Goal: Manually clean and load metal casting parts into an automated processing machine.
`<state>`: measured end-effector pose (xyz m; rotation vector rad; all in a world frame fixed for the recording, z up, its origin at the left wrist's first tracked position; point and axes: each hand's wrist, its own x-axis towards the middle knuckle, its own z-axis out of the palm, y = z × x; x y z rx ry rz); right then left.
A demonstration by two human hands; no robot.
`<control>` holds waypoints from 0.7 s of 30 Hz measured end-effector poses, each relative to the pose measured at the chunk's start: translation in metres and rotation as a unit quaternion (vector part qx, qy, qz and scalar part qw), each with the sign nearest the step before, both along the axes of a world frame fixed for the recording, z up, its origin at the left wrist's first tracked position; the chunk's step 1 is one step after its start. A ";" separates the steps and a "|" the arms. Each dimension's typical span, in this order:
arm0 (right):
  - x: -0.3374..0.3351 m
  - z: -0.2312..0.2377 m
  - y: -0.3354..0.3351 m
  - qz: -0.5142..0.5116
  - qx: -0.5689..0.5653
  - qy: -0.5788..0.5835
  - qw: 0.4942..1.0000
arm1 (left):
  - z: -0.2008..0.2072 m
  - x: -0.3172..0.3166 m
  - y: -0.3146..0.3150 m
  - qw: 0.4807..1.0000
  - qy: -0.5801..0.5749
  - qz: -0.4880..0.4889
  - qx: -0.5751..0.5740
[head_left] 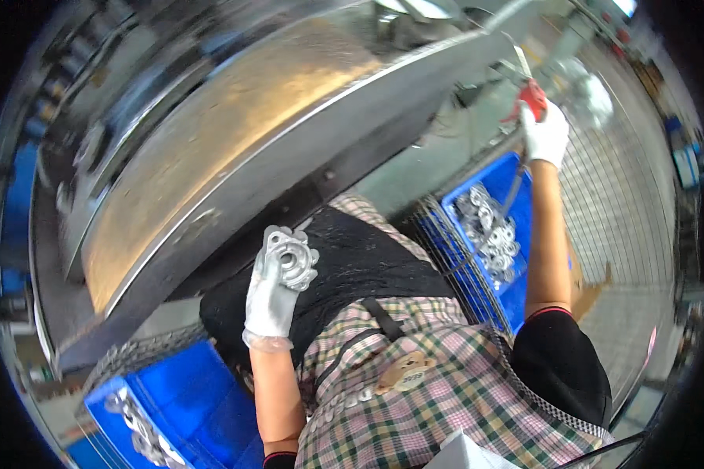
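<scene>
My left hand (271, 301), in a white glove, grips a grey cast-metal part (291, 258) with a lobed rim and a round bore, above my lap. The bore faces up toward me. My right hand (547, 134), also gloved in white, is stretched out to the far right. It is closed around a red air blow gun (533, 99) whose thin pale nozzle points up and away. Below that hand lies a blue bin (533, 234) with many small silver metal parts (489, 234). A dark hose-like line runs from the hand toward this bin.
A metal bench with a worn, brownish top (235, 109) spans the front left, its edge close to my knees. Another blue bin (188, 399), holding metal castings (141, 430), stands at lower left. Wire mesh baskets (446, 242) surround the bins. A plaid apron (414, 336) covers my lap.
</scene>
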<state>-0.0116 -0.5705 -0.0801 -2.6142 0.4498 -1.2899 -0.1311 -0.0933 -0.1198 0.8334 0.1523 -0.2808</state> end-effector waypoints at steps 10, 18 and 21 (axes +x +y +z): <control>-0.157 -0.034 0.172 0.437 0.384 0.275 0.766 | 0.008 0.002 -0.118 0.953 -0.081 -0.247 0.153; -0.127 -0.014 0.089 0.323 0.061 0.657 0.678 | 0.014 -0.007 -0.044 0.924 0.007 -0.286 0.253; -0.139 -0.054 0.041 0.196 0.010 0.628 0.753 | 0.040 -0.020 0.001 0.893 -0.069 -0.196 0.400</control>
